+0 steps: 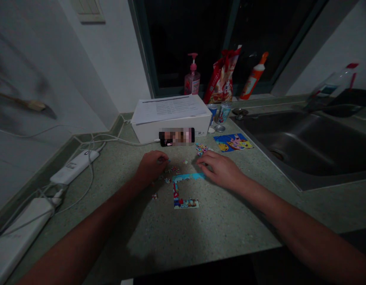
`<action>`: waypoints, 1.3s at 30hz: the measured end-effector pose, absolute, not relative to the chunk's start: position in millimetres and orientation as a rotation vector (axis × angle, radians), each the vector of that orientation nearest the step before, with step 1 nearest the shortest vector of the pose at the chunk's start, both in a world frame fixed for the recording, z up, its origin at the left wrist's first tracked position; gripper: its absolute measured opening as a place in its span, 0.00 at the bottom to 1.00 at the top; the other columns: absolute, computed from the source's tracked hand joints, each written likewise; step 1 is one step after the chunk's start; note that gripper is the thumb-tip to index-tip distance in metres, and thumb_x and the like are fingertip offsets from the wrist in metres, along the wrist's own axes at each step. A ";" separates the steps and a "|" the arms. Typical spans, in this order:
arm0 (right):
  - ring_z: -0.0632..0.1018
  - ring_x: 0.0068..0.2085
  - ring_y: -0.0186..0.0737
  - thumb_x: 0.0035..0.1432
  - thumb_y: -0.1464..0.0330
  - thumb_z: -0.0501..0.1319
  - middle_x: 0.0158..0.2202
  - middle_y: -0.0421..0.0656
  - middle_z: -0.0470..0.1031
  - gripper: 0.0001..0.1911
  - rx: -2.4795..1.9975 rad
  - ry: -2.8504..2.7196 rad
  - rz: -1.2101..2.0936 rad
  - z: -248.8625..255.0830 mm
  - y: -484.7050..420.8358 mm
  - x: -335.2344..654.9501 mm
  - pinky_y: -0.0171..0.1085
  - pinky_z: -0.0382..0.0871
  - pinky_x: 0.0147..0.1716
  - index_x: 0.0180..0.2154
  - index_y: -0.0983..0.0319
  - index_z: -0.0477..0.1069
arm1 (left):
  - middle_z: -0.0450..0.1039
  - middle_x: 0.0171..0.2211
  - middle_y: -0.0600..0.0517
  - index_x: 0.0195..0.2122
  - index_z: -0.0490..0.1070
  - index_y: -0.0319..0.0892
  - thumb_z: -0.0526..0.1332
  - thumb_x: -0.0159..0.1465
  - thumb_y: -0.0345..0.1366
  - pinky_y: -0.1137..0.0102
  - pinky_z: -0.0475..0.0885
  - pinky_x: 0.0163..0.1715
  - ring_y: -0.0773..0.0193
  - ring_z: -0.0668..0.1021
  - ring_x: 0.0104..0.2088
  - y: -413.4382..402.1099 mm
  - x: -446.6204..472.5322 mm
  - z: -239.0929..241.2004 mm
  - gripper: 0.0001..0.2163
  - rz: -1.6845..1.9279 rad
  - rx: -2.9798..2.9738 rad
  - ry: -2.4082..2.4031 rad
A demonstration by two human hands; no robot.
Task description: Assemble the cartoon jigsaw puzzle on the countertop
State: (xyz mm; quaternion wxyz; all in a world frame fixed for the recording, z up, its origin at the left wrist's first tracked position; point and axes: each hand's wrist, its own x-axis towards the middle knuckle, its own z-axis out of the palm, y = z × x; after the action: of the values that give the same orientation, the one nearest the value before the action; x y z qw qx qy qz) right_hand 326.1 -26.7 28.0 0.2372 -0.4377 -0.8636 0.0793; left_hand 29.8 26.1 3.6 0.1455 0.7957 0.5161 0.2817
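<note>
A partly joined jigsaw puzzle [176, 194] lies on the counter, its top, left and bottom edges forming a C shape. Up and to the left of it, my left hand [150, 167] is closed in a pinch, with a small bluish puzzle piece [169, 160] showing at the fingertips. My right hand [221, 169] hovers by the puzzle's top right end, thumb and bent fingers apart, and I see nothing held there. Loose puzzle pieces [173, 170] lie between my left hand and the puzzle. Beyond my right fingers is a heap of puzzle pieces [201, 148].
A phone [177, 137] leans on a white box [147, 128] at the back. Right of it lie a colourful cartoon picture [234, 142] and cans [224, 113]. The sink [304, 138] borders the right. Cables and a white power strip [75, 166] run along the left.
</note>
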 end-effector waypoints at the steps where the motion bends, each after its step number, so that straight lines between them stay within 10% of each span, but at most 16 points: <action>1: 0.80 0.48 0.46 0.71 0.70 0.58 0.47 0.47 0.79 0.09 -1.167 -2.344 0.221 28.3 -29.3 322.8 0.46 0.77 0.49 0.47 0.58 0.76 | 0.82 0.35 0.50 0.34 0.78 0.45 0.67 0.61 0.33 0.60 0.74 0.48 0.55 0.82 0.40 19.2 33.4 9.0 0.01 0.842 2.232 1.501; 27: 0.79 0.50 0.46 0.71 0.66 0.61 0.51 0.49 0.77 0.10 -0.890 -2.441 0.222 29.3 -53.8 297.4 0.45 0.77 0.46 0.51 0.57 0.76 | 0.82 0.34 0.47 0.45 0.75 0.46 0.65 0.62 0.36 0.60 0.80 0.34 0.56 0.83 0.33 -45.7 61.9 29.5 0.10 0.794 1.754 1.143; 39: 0.80 0.50 0.45 0.68 0.67 0.64 0.50 0.47 0.77 0.08 -1.017 -2.430 0.300 35.4 -44.5 311.6 0.44 0.76 0.48 0.49 0.58 0.76 | 0.82 0.41 0.46 0.44 0.77 0.45 0.63 0.66 0.36 0.57 0.79 0.47 0.54 0.83 0.42 -33.7 48.2 23.3 0.07 0.986 1.907 1.297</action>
State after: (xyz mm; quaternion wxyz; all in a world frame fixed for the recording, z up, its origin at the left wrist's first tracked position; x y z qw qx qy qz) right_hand 311.6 -44.5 35.4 0.2428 -0.3722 -0.8891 0.1096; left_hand 48.2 -33.7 23.3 0.3113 0.7226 0.4914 0.3735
